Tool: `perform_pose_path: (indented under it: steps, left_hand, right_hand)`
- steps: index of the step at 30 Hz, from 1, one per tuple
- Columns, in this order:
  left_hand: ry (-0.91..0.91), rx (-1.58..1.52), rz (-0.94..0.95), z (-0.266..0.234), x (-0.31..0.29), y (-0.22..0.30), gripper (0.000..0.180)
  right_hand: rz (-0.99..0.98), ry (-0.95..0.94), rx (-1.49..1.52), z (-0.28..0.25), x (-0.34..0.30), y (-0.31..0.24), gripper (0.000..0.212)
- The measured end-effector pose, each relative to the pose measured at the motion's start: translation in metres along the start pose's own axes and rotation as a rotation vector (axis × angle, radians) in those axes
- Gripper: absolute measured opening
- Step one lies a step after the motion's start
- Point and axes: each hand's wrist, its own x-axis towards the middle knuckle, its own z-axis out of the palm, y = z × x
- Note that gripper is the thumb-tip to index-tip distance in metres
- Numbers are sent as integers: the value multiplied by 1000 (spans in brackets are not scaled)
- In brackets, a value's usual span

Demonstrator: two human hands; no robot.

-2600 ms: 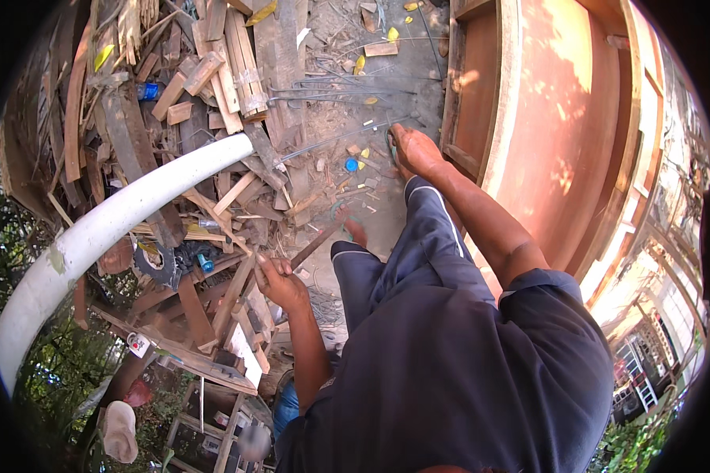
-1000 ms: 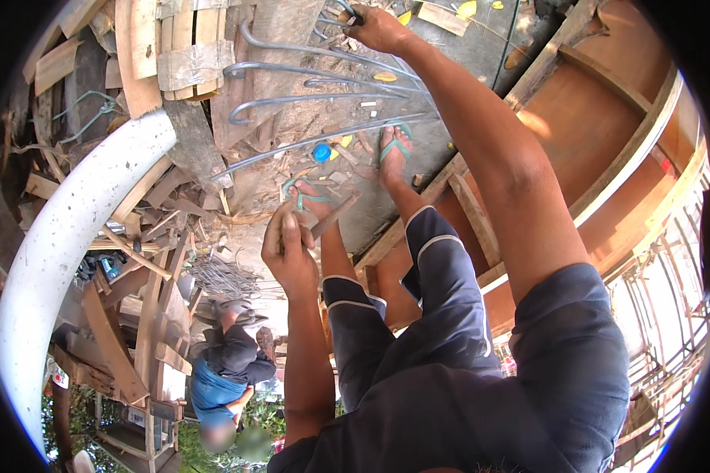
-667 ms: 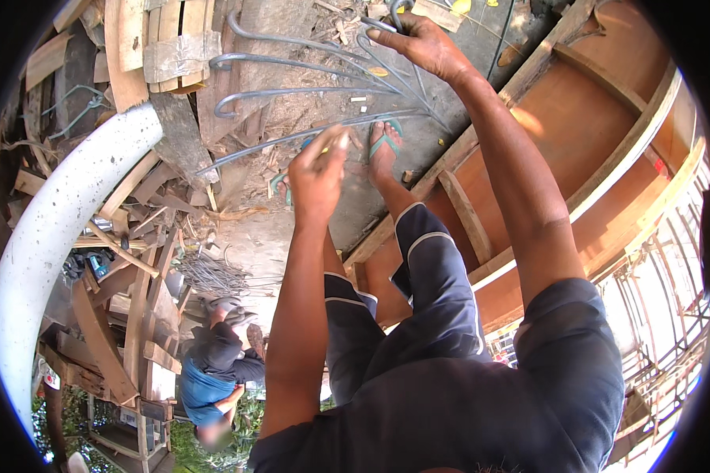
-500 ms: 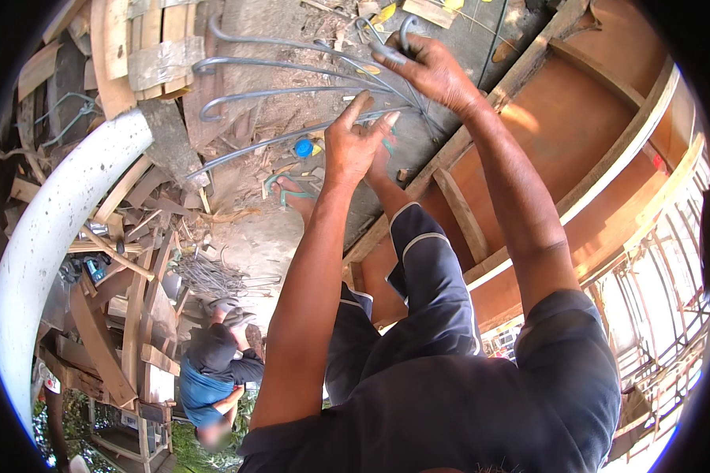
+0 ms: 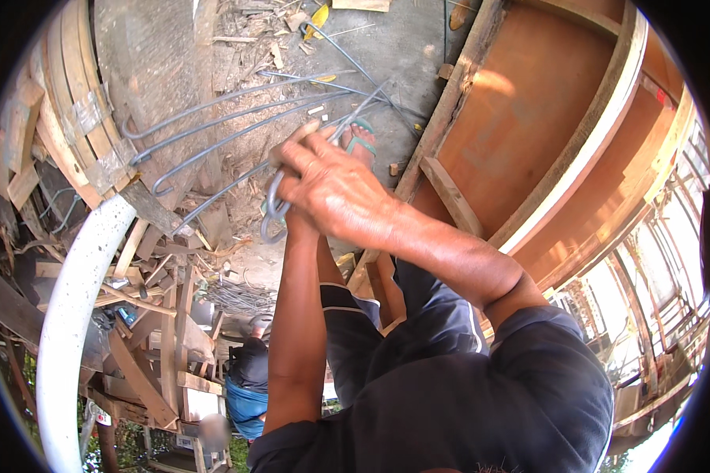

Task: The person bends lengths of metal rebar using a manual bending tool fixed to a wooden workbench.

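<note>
My right hand (image 5: 335,185) crosses over my left, its fingers curled round bent steel rods. Below its fingers hang the rods' hooked ends (image 5: 274,210). My left hand (image 5: 293,142) is mostly behind the right one, with a few blurred fingertips showing; whether it grips anything is hidden. Beyond the hands, several thin grey steel rods (image 5: 229,110) with hooked ends fan out to the left and converge on the right. Another hooked rod (image 5: 343,54) slants across the concrete farther off.
An orange-brown panelled wooden structure (image 5: 521,102) with timber ribs curves along the right. A thick white curved pipe (image 5: 79,315) and scrap wood (image 5: 146,378) fill the left. A pile of rods (image 5: 241,298) lies near a person in blue (image 5: 246,406). My sandalled foot (image 5: 360,142) is beneath the rods.
My right hand has swung from the far right down and left, over my left hand, bringing the hooked ends with it. The view has shifted too.
</note>
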Motion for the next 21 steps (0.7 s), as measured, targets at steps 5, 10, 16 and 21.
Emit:
perform_pose_path:
  steps: [5, 10, 16, 21]
  left_hand:
    - [229, 200, 14, 11, -32, 74, 30]
    - [313, 254, 86, -5, -42, 121, 27]
    - [271, 277, 103, -18, -22, 133, 25]
    - [308, 305, 30, -45, -25, 138, 22]
  right_hand:
    - [-110, 123, 53, -31, 2, -55, 17]
    - [-197, 186, 57, -55, 22, -103, 14]
    - [-65, 314, 121, -42, 42, -94, 15]
    - [-96, 224, 216, -28, 42, -109, 16]
